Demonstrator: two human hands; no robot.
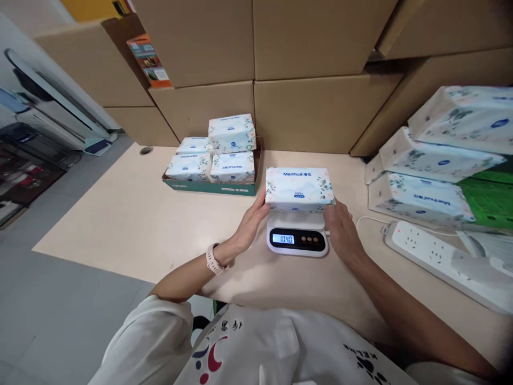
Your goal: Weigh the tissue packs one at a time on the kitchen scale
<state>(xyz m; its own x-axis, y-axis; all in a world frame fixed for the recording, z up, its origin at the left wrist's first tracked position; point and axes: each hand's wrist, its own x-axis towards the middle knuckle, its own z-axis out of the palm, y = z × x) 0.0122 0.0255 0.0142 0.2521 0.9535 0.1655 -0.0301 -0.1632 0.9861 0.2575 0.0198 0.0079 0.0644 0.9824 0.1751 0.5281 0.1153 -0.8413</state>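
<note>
A floral tissue pack [298,184] marked "Manhua" is over the plate of a small white digital scale [298,251], whose lit display reads about 104.0. My left hand [251,222] presses its fingers along the pack's left side. On the opposite side my right hand [340,230] grips the right end, its fingertips partly hidden behind the pack. Whether the pack rests its full weight on the scale I cannot tell. Left of it, a shallow green carton tray [200,186] holds several similar tissue packs [232,167], one stacked on top of the others.
More tissue packs [419,195] are stacked at the right, beside a green crate [489,198]. A white power strip [444,262] with cables lies in front of them. Large cardboard boxes [312,112] line the table's back edge. The pale tabletop [120,219] ends at the left above a grey floor.
</note>
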